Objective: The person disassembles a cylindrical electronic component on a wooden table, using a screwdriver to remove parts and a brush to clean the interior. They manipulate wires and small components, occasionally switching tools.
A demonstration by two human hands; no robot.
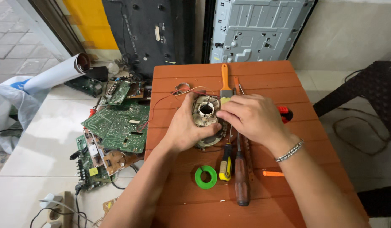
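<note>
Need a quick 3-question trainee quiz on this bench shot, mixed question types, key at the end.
1. True or false: both hands rest on the round coil part at the middle of the table.
2. Which wrist wears a bracelet?
A. left
B. right
C. neither
3. Fill in: the small ring-shaped spool near the table's front is ____ in colour.

Key
1. True: the left hand cups it and the right hand presses on its rim.
2. B
3. green
</note>
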